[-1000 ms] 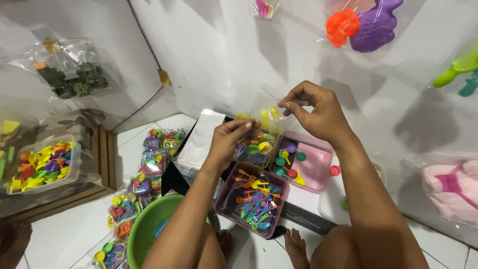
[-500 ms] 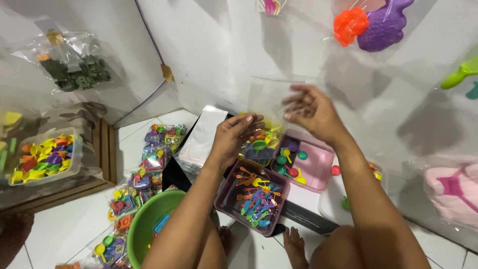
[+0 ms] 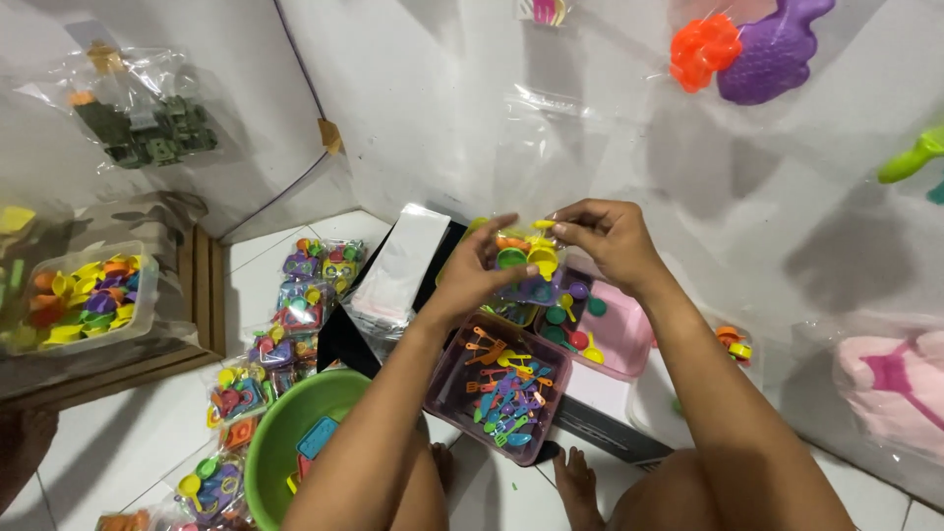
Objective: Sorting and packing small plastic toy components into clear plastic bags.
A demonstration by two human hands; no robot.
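On white floor tiles (image 3: 128, 462) by a white wall (image 3: 433, 108), both hands (image 3: 472, 278) (image 3: 607, 239) pinch a toy-filled bag (image 3: 526, 265).

Clear toy bag (image 3: 526, 261) pinched mid-frame; filled bags (image 3: 280, 349) rowed at 8 o'clock, empty sleeves (image 3: 403, 265) beside.

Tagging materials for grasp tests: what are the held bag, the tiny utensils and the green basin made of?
Bag: thin clear plastic film, by its glare and creases.
Utensils: likely moulded hard plastic, in saturated solid colours.
Basin: probably smooth plastic, uniform green with a soft sheen.
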